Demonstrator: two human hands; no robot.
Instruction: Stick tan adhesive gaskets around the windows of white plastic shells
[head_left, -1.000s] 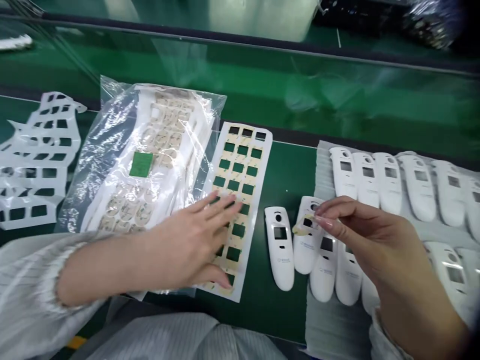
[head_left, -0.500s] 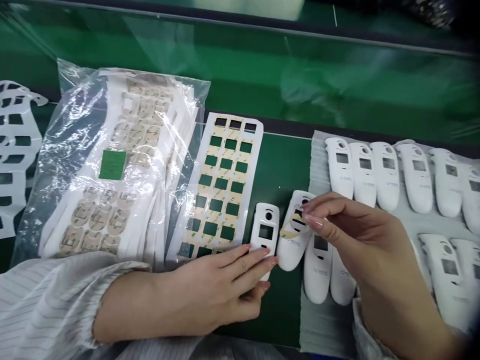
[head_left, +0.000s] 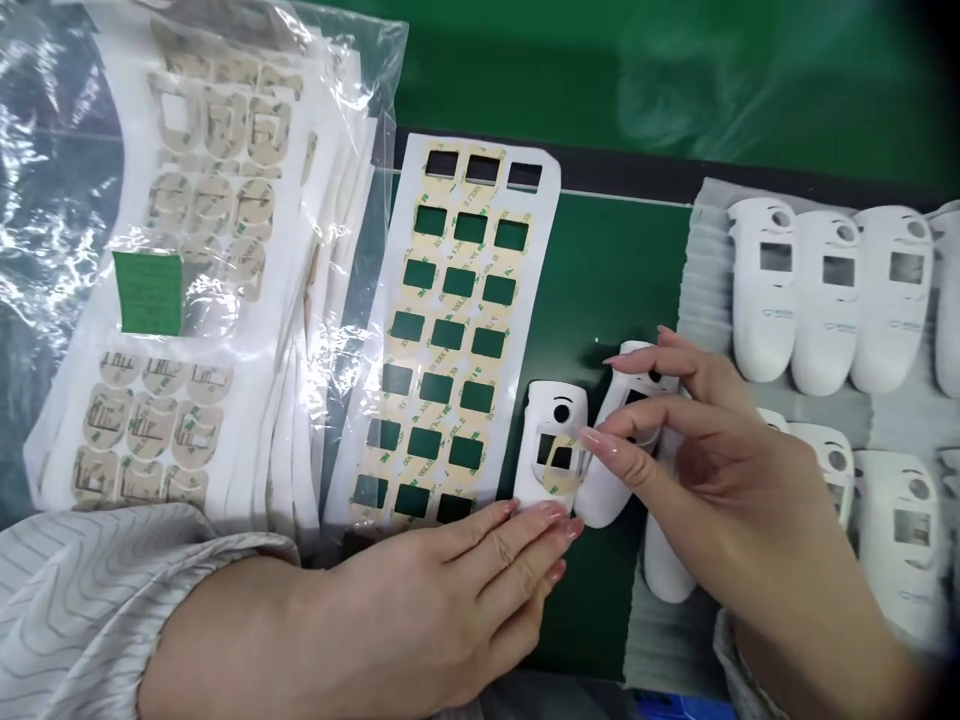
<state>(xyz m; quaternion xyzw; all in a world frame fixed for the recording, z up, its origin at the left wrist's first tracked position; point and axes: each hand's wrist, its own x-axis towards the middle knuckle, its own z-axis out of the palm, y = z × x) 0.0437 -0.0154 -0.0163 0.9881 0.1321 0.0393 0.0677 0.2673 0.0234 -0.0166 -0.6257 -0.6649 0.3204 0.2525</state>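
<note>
My left hand [head_left: 480,590] holds the lower end of a white plastic device shell [head_left: 556,405], fingers lying together across it; the thumb is mostly hidden. The shell lies face up, with a round hole and a rectangular window. Between thumb and finger, my right hand [head_left: 705,470] pinches a thin yellowish adhesive sticker [head_left: 559,482] by its edge. The sticker has a cut-out and lies over the window area; whether it is pressed down I cannot tell. A second white shell [head_left: 606,485] sits just to the right, partly behind my right fingers.
Left of the shells lies a sheet of window-shaped adhesive frames [head_left: 517,330]. Farther left, a clear plastic bag [head_left: 375,60] holds stacked sticker sheets and a green label [head_left: 148,292]. More white shells [head_left: 765,310] stand in rows on grey foam [head_left: 705,240] at right.
My right hand has brought the sticker left, from over the second shell to the window of the shell under my left hand. The view has come closer.
</note>
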